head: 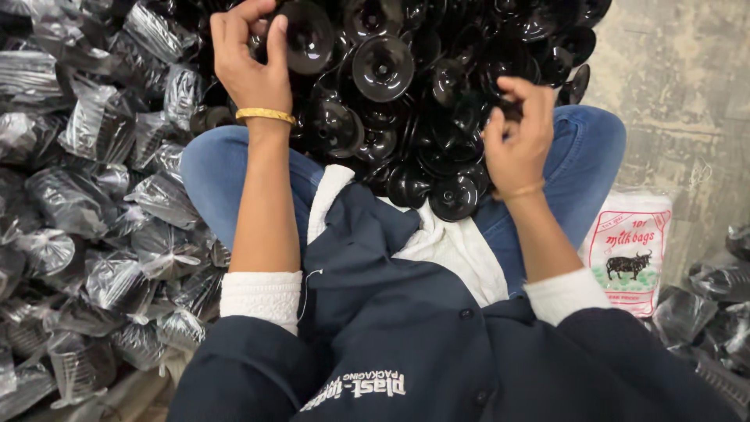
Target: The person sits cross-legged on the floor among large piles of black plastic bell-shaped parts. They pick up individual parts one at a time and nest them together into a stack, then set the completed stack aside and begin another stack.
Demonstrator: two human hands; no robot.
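A heap of glossy black round plastic discs (pixel 414 86) lies in front of my knees and spills onto my lap. My left hand (pixel 248 59), with a gold bangle at the wrist, is raised over the heap's left side and pinches the rim of one black disc (pixel 306 35). My right hand (pixel 516 137) is curled at the heap's right side, fingers closed on another black disc (pixel 500 101) that is mostly hidden by them. I sit cross-legged in blue jeans and a dark jacket.
Several clear plastic bags packed with black pieces (pixel 94 219) pile up along my left. A white packet of bags with red print (pixel 631 250) lies by my right knee on the concrete floor (pixel 680 78). More filled bags (pixel 715 312) sit at the lower right.
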